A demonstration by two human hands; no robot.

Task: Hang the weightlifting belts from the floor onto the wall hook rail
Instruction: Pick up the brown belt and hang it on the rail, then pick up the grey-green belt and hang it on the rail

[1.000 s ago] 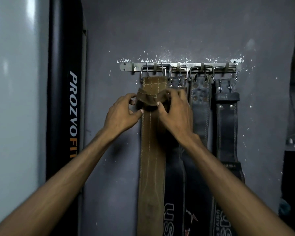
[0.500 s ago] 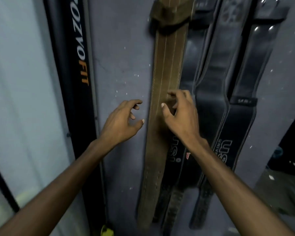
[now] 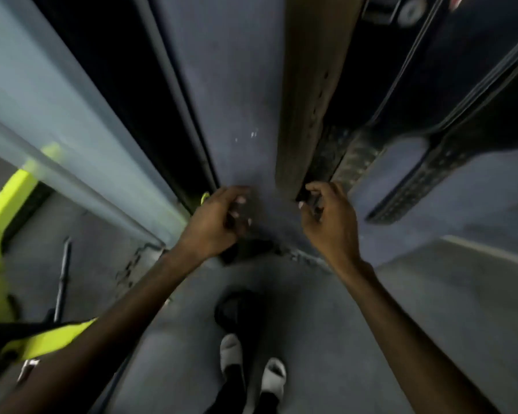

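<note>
The view tilts steeply down the grey painted wall (image 3: pixel 237 85) to the grey floor (image 3: pixel 431 309). A long tan-brown leather weightlifting belt (image 3: pixel 308 85) hangs flat against the wall, its punched tail ending just above the right hand (image 3: pixel 329 216). Beside it, to the right, hang several black leather belts (image 3: pixel 461 85), their narrow studded tails spreading apart. The left hand (image 3: pixel 219 222) hovers near the wall, left of the brown belt, fingers loosely curled and grasping nothing. The right hand is likewise loosely curled and empty, fingertips close to a black belt's end; the blur hides whether they touch it. A dark rounded lump (image 3: pixel 240 309), too blurred to identify, lies on the floor just ahead of the person's white shoes (image 3: pixel 231 351). A yellow-green metal frame (image 3: pixel 0 219) stands at far left.
</note>
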